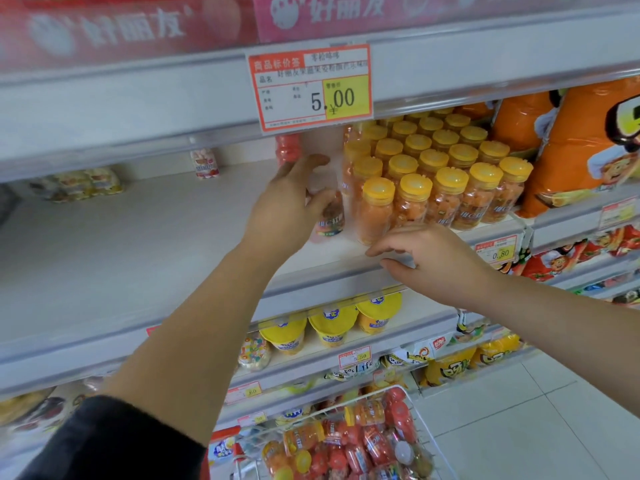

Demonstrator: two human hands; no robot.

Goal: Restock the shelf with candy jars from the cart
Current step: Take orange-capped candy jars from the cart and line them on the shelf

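Leftmost, a wide bare stretch of white shelf (121,244), lit pale; at its far back a few blurred packets (79,183) and one small pink-and-white bottle (204,164). Overhead, red and pink banners, and a rail carrying a price tag (313,86) marked 5.00.

Toward the middle, the left hand (291,202): reaches in from a dark sleeve and grips a pink candy jar (329,220), fingers wrapped round its body. Stands upright, low at the board, just left of the orange block. Farther back, a red jar (287,150) under the rail.

Then the orange jars (433,168) with yellow lids, packed in rows from near edge to far.

Near the front row, the right hand (433,261): empty, fingers loosely curled, hovering at the shelf lip.

Right of that, big orange bags (571,150).

Below, yellow cups (332,327) on a lower shelf, the wire cart (420,410) heaped with jars, and pale tiled floor (536,410).
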